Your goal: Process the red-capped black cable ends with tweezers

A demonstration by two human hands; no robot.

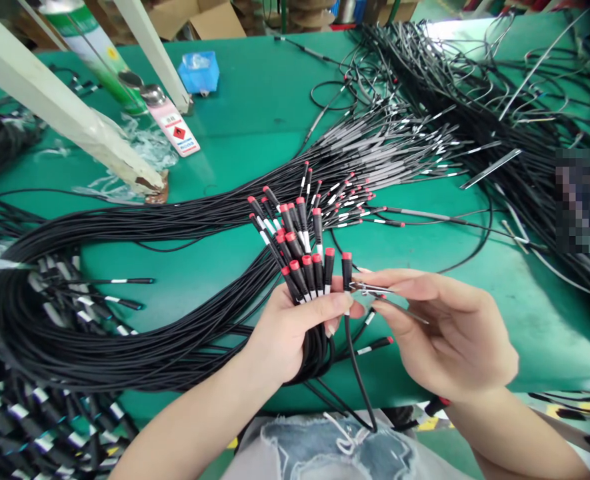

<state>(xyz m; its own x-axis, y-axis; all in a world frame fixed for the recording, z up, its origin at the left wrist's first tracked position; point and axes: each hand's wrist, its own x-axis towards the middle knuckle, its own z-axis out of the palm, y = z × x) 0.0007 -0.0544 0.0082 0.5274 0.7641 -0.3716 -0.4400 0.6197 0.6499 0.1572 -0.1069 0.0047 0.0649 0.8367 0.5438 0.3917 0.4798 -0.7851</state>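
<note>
- Denim [325, 447] on my lap fills the bottom edge, closest to the lens; loose cable ends hang over it.
- Left hand [295, 327]: closed round a fanned bundle of black cables [302, 260] with red caps, held upright above the green table [255, 120]. Thumb presses the front row.
- Right hand [445, 327]: fingers pinched on thin metal tweezers [375, 289], otherwise loosely curled. Tips sit at the rightmost cable [347, 270], just below its red cap.
- Step in hand, as I judge it: working that single cable end with the tweezers while the others wait in the fan.
- Next move, judged: needs a steady left grip so the fan does not slip, and fine tip placement on the one cable without snagging its neighbours.
- Main cable bundle [125, 320] loops away left across the table; more red-capped ends [355, 197] lie beyond my hands.
- Far left: a spray can [175, 127] lying down and a blue box [199, 70]. Tangled black cables [475, 87] top right.
</note>
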